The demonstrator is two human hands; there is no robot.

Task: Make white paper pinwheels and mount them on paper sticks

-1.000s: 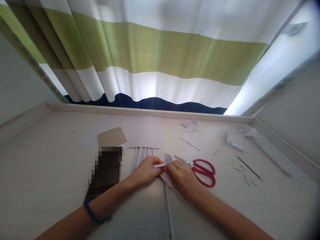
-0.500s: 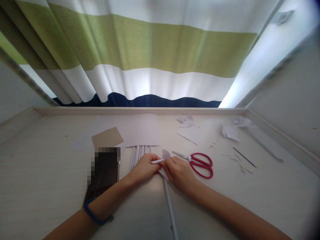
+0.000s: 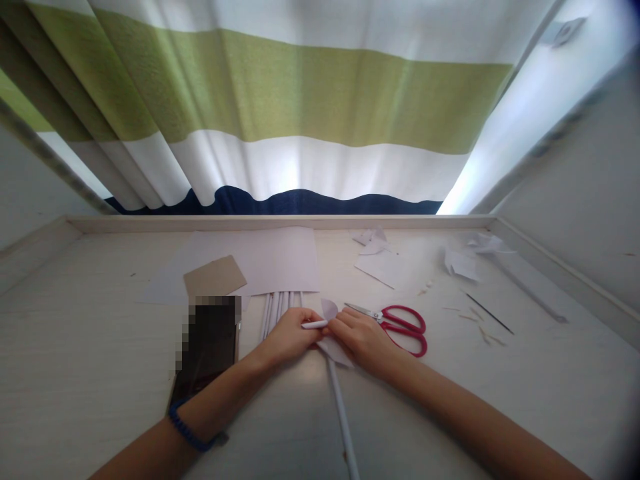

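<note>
Between my two hands is a piece of white paper, partly rolled into a thin tube. My left hand is closed on the rolled end, which pokes out past the thumb. My right hand pinches the same paper, its fingers meeting the left ones. A loose flap of that paper hangs below the hands, and another corner sticks up above them. Under it a long white paper stick runs toward me. Red-handled scissors lie just right of my right hand, blades pointing left.
Several rolled paper sticks lie behind my left hand, by a large white sheet. A brown card and a dark phone are at left. Paper scraps and a thin dark stick lie at right.
The paper's lower flap has swung out and shows wider below my right hand. My right hand has shifted slightly; the left stays nearly in place.
</note>
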